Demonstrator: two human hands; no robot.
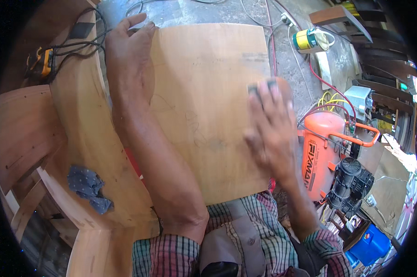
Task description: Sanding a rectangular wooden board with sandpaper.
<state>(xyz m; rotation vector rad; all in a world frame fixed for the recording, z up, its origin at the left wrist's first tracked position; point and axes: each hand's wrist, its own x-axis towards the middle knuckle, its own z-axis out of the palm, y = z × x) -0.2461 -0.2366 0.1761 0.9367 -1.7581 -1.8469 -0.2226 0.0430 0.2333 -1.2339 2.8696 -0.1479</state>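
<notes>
A flat, light brown wooden board point(208, 83) lies in front of me, tilted away from my lap. My left hand point(128, 48) grips its far left corner, fingers curled over the top edge. My right hand point(271, 122) presses flat on the board near its right edge, over a small dark sanding pad point(259, 87) whose end shows past my fingertips. This hand is blurred. Faint pencil marks cross the board's middle.
A curved wooden frame point(86, 138) with a blue rag point(88, 187) stands at my left. An orange air compressor point(324, 147) sits at my right with hoses and cables. A yellow-and-white can point(310, 39) and a yellow tool point(42, 62) lie on the concrete floor.
</notes>
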